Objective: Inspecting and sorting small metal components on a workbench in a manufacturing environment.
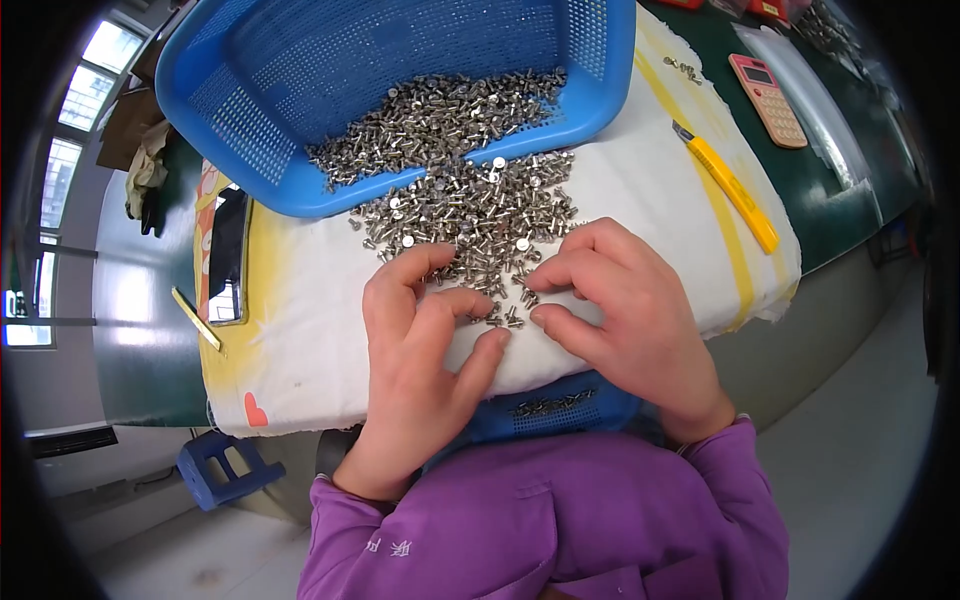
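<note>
A heap of small silvery screws [470, 215] spills from a tilted blue plastic basket [612, 70] onto a white cloth [310, 330]. At the heap's near edge, my left hand [415, 335] has its fingers bent and apart, with the fingertips down among the loose screws. Opposite it, my right hand [635, 310] touches the screws at the edge with thumb and index finger spread. Between the two hands lies a small cluster of screws [508, 317]. No screw shows clearly gripped in either hand, though the fingertips partly hide some.
Below the table edge, a second blue basket [590, 410] at my lap holds more screws. A yellow utility knife [735, 195] and a pink calculator [768, 100] lie right. A dark phone-like slab [228, 255] and a thin yellowish strip [196, 318] lie left. A blue stool [228, 468] stands lower left.
</note>
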The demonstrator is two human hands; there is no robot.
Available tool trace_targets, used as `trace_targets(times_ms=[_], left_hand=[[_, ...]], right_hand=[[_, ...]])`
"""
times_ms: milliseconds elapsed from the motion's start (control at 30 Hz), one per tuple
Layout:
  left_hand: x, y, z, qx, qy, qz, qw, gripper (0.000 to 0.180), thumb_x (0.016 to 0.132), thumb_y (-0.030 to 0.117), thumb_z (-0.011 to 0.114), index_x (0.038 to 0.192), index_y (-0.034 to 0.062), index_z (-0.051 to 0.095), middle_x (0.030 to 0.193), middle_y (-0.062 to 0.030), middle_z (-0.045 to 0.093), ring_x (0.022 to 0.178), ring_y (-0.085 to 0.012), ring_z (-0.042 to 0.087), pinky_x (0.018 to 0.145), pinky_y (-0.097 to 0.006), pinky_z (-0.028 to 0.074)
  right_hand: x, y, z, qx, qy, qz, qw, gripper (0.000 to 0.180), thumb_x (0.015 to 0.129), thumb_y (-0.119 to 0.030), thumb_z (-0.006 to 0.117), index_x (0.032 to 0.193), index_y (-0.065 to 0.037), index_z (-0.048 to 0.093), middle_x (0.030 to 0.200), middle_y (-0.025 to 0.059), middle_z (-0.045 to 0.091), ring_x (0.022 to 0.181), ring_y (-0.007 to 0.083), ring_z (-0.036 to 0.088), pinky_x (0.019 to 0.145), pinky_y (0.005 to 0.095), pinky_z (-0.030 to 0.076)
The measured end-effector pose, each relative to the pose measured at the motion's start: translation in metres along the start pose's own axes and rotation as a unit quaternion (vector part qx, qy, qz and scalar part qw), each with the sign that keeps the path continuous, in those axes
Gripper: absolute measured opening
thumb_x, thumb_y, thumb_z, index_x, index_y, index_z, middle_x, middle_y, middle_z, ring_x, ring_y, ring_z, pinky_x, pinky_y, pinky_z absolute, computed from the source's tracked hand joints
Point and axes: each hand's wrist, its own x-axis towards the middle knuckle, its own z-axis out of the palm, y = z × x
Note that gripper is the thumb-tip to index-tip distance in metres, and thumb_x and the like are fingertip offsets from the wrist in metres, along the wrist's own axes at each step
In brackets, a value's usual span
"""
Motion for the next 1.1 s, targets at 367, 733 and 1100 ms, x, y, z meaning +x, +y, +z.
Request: trace_targets(times_ms=[367, 733, 1100], left_hand=[[0.0038, 0.0014, -0.0009, 0.023, 0.000, 0.029, 0.999, 0.028, 0.076, 0.002, 0.079, 0.101, 0.0056, 0.069, 0.150, -0.0245, 0.045, 0.137, -0.0438, 0.043, 0.113, -0.051, 0.037], [0.0050, 0.0007, -0.0020, 0.050, -0.020, 0.079, 0.995, 0.031, 0.078, 0.003, 0.076, 0.108, 0.0079, 0.073, 0.153, -0.0259, 0.042, 0.139, -0.0469, 0.042, 0.115, -0.054, 0.035], [0.0039, 0.0022, -0.0010, 0.023, -0.007, 0.034, 0.999, 0.027, 0.079, 0.003, 0.076, 0.104, 0.0061, 0.069, 0.155, -0.0269, 0.039, 0.141, -0.0471, 0.041, 0.115, -0.054, 0.035]], right_hand=[[0.0016, 0.0022, 0.0007, -0.005, -0.013, -0.055, 0.998, 0.017, 0.082, -0.009, 0.075, 0.099, -0.009, 0.072, 0.093, 0.0068, 0.061, 0.087, 0.0281, 0.063, 0.075, 0.0391, 0.052], [-0.0003, 0.0030, 0.0015, -0.029, -0.003, -0.071, 0.997, 0.017, 0.083, -0.012, 0.076, 0.097, -0.008, 0.067, 0.095, 0.0077, 0.059, 0.089, 0.0288, 0.061, 0.076, 0.0407, 0.051], [-0.0016, 0.0032, 0.0010, -0.014, -0.006, -0.059, 0.998, 0.023, 0.079, -0.015, 0.080, 0.097, -0.009, 0.069, 0.098, 0.0069, 0.061, 0.091, 0.0291, 0.062, 0.077, 0.0400, 0.052]])
